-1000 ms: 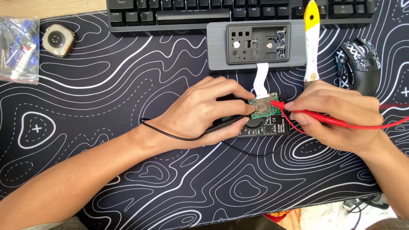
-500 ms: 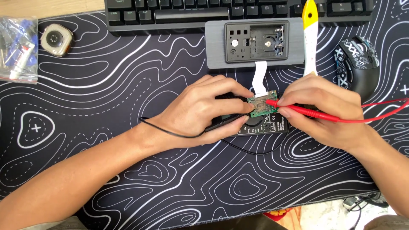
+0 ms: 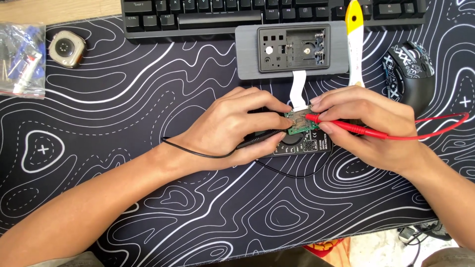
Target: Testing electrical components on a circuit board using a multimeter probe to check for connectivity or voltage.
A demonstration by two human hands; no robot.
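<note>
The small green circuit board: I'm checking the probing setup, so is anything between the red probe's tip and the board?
Nothing visible does. The right hand holds the red probe with its tip at the small green circuit board. The left hand, holding the black probe, comes in from the opposite side.

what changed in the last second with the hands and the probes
Almost nothing. The right hand keeps the red probe tip on the small green circuit board; the left hand still holds the black probe there. The view drifted slightly. Grey device and meter unmoved.
</note>
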